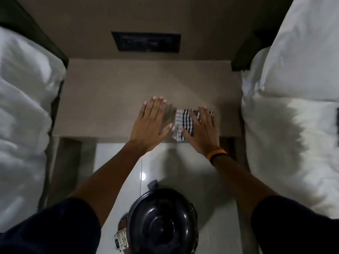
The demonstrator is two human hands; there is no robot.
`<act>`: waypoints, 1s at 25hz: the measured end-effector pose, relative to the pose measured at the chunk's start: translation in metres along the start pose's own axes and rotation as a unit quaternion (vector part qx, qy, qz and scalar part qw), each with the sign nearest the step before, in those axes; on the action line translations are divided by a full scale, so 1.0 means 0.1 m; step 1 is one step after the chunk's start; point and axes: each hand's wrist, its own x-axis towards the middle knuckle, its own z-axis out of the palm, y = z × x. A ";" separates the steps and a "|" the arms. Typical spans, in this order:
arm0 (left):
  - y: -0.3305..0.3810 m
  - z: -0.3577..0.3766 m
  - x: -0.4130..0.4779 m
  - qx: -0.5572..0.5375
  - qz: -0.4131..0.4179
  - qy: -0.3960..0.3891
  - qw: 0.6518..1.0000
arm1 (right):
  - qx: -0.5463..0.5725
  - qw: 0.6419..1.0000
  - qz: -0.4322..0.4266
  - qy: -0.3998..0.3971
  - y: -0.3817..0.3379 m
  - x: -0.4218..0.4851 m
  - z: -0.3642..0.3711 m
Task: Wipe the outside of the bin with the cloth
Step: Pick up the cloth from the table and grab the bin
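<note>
A black round bin point(162, 221) with a glossy domed lid stands on the white floor right below me, between my forearms. A striped blue-and-white cloth point(181, 123) lies folded on the beige nightstand top point(113, 99), near its front edge. My right hand point(201, 129) lies flat on the cloth with fingers spread, covering its right part. My left hand point(151, 121) hovers flat just left of the cloth, fingers apart and holding nothing. An orange and black band circles my right wrist.
White bedding point(23, 116) fills the left side and more white bedding point(293, 107) the right, leaving a narrow aisle of tiled floor point(183, 171). A dark switch panel point(145, 41) sits on the wall behind the nightstand. A patterned item point(121, 239) lies beside the bin.
</note>
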 end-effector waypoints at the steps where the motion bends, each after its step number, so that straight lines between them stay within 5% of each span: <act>1: 0.01 0.19 0.00 0.007 0.003 -0.008 1.000 | -0.003 1.000 0.008 -0.017 0.05 0.03 0.20; 7: -0.05 0.99 0.10 0.007 -0.009 -0.041 0.999 | -0.030 0.998 0.042 0.030 0.13 0.15 0.84; 14: 0.05 1.07 -0.23 -0.036 0.003 -0.023 0.999 | 0.094 0.991 0.045 0.081 0.17 0.19 0.71; 19: 0.27 1.26 -1.28 -0.072 0.022 -0.060 0.995 | 0.184 0.979 0.073 0.046 -0.05 -0.91 0.95; 25: 0.73 1.77 -2.92 -0.078 0.166 -0.100 0.978 | 0.243 0.960 0.134 0.033 -0.09 -2.24 1.43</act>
